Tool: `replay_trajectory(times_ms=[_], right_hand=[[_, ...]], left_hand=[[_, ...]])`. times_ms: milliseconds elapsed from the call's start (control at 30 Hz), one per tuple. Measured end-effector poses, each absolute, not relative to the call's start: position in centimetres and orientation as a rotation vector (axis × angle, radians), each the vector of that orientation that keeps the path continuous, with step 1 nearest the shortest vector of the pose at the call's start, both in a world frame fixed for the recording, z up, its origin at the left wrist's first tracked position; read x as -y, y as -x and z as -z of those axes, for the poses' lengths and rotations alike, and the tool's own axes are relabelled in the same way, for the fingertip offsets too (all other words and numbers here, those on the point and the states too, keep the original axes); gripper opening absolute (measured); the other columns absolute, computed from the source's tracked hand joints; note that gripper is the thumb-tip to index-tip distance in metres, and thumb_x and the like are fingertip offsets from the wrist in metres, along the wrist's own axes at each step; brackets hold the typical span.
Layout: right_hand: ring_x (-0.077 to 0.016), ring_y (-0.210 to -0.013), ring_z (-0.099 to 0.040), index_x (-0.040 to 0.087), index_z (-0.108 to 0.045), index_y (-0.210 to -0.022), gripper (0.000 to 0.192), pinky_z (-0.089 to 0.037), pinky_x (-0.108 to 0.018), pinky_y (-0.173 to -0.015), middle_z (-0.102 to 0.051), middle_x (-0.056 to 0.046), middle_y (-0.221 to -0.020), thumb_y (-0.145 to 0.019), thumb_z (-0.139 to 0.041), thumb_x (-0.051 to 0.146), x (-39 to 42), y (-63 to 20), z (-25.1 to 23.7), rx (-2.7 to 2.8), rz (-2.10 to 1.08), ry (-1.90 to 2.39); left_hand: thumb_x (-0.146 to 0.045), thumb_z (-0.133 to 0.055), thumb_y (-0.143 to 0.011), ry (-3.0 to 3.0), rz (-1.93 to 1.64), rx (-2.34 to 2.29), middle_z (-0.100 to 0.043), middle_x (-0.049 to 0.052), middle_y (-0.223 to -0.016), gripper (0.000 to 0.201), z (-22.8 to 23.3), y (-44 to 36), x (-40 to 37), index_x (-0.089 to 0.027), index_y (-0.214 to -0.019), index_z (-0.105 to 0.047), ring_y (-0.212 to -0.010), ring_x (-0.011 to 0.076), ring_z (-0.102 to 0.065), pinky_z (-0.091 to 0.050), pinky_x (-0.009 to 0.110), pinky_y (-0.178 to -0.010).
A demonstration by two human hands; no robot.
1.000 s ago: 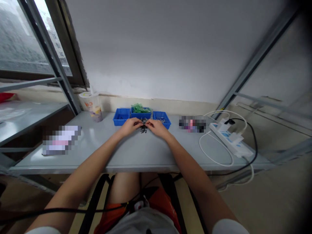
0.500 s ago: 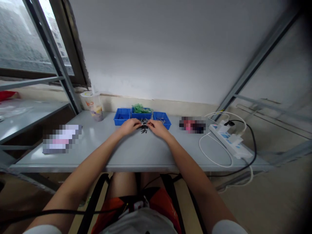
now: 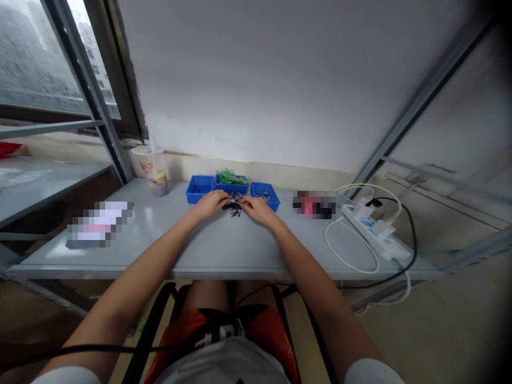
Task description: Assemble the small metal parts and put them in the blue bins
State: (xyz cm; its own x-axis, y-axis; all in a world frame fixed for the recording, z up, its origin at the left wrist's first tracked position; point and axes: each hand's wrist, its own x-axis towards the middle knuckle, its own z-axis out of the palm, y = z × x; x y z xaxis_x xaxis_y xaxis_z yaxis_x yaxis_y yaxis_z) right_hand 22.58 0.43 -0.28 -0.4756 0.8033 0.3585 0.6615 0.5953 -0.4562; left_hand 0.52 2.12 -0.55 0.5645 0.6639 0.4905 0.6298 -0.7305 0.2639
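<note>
A small heap lies on the desk between my hands: silver, screw-like pieces (image 3: 237, 197) at the back and black ones (image 3: 234, 210) in front. My left hand (image 3: 213, 204) is at the heap's left edge, its fingertips pressed together. From the right side, my right hand (image 3: 256, 208) pinches at the heap. Whatever either hand has between its fingertips is too small to make out. Just behind stand three blue boxes: the left box (image 3: 196, 199) with little visible in it, the middle box (image 3: 232, 188) with green plastic pieces (image 3: 226, 176), and the right box (image 3: 274, 205) with silver pieces.
A drink cup (image 3: 154, 170) stands at the back left, with a blurred-out flat object (image 3: 100, 224) before it. To the right lie a blurred red and dark object (image 3: 314, 205) and a white power strip (image 3: 384, 240) with cables. A wall (image 3: 256, 106) rises behind the desk (image 3: 236, 250).
My left fingertips have drawn slightly up and back from the heap, showing more of the black pieces. My right hand stays nearly in place. The view has shifted slightly.
</note>
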Motion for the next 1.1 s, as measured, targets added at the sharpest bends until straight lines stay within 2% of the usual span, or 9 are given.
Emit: replay_trajectory(times_ms=[567, 1100], right_hand=[[-0.0110, -0.062, -0.051, 0.018, -0.063, -0.089, 0.013, -0.034, -0.022, -0.062, -0.060, 0.001, -0.068, -0.089, -0.051, 0.024, -0.4, -22.4, 0.3, 2.276, -0.344, 1.128], [-0.0112, -0.063, -0.052, 0.017, -0.064, -0.089, 0.017, -0.033, -0.021, -0.062, -0.064, -0.001, -0.073, -0.089, -0.049, 0.025, -0.6, -22.5, 0.4, 2.251, -0.272, 1.150]], left_hand=[[-0.026, -0.048, -0.093, -2.763, -0.956, -1.151, -0.067, 0.007, -0.091, 0.021, -0.1, -0.4, -1.5, -0.016, -0.096, -0.066, -0.086, 0.0187, -0.060, -0.046, 0.031, -0.078], [-0.025, -0.050, -0.091, -2.699, -0.962, -1.222, -0.067, 0.007, -0.090, 0.019, -0.3, -1.0, -0.9, -0.017, -0.094, -0.067, -0.084, 0.0182, -0.060, -0.046, 0.030, -0.075]])
